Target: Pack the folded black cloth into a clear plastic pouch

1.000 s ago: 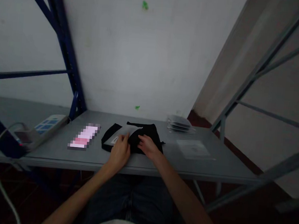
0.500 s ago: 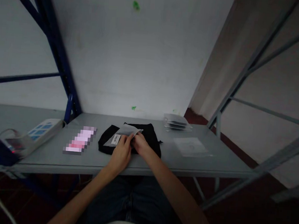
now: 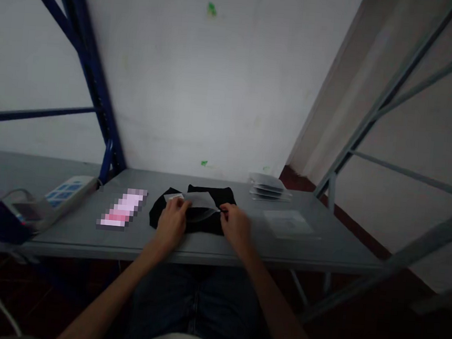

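Note:
A frosted translucent plastic bag (image 3: 199, 199) with a white label lies over a folded black cloth item (image 3: 209, 226). Its mouth gapes between my two hands. My left hand (image 3: 172, 220) is closed on the bag's left side, fingers partly covering the label. At the right end of the opening, my right hand (image 3: 236, 224) pinches the bag's corner between thumb and fingers. Whether a zip slider sits in that pinch is too small to tell.
A stack of frosted bags (image 3: 268, 188) stands at the back right, with a single flat bag (image 3: 290, 223) in front of it. To the left are a pixelated phone-shaped object (image 3: 123, 209) and a white power strip (image 3: 69, 194) with a cable. Metal frame posts flank the grey table (image 3: 321, 252).
My hands, close together before, have moved apart, the right one to the bag's right corner and the left one leftward. The bag's mouth has opened between them.

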A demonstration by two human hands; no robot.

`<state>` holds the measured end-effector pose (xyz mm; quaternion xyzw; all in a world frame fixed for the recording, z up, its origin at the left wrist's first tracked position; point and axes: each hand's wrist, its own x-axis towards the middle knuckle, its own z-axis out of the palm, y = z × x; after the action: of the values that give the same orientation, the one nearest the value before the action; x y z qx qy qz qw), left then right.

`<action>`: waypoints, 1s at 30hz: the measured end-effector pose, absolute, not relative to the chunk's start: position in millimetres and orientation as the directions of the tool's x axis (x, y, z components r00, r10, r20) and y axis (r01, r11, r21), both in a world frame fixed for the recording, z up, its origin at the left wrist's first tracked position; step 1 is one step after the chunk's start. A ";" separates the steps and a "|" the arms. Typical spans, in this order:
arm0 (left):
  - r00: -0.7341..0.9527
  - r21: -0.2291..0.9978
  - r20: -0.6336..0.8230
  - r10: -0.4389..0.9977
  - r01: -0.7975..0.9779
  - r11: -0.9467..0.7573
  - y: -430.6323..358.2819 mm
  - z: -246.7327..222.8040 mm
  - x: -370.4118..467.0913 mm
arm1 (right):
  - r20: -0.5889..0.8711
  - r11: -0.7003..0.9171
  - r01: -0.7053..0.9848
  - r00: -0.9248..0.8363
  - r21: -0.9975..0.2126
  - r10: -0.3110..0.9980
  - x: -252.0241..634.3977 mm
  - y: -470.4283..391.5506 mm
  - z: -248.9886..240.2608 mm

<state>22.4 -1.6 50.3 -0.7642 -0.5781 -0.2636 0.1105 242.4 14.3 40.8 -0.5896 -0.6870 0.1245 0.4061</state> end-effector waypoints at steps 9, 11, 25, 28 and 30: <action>0.174 0.083 0.488 0.855 0.966 -0.244 3.8 49.2 7.5 | 0.465 0.389 0.801 -0.158 -0.455 0.871 238.5 21.7 17.6; 0.195 0.076 0.536 0.821 0.958 -0.277 -0.1 53.0 11.5 | 0.493 0.423 0.792 -0.181 -0.440 0.851 232.5 19.2 17.9; 0.460 -0.029 0.685 0.565 0.792 -0.610 -5.6 37.1 44.8 | 0.557 0.575 0.738 -0.328 -0.353 0.763 229.7 6.0 25.6; 0.500 -0.068 0.651 0.571 0.788 -0.612 -2.7 38.6 36.4 | 0.536 0.560 0.731 -0.314 -0.389 0.783 230.6 6.6 25.0; 0.522 -0.090 0.622 0.584 0.788 -0.609 -0.5 40.9 28.3 | 0.531 0.551 0.728 -0.302 -0.408 0.792 232.2 7.4 25.6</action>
<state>28.3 -0.5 40.9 -0.8528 -0.4023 -0.2778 0.1837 232.2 7.4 25.6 -0.4717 -0.8056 0.0448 0.3557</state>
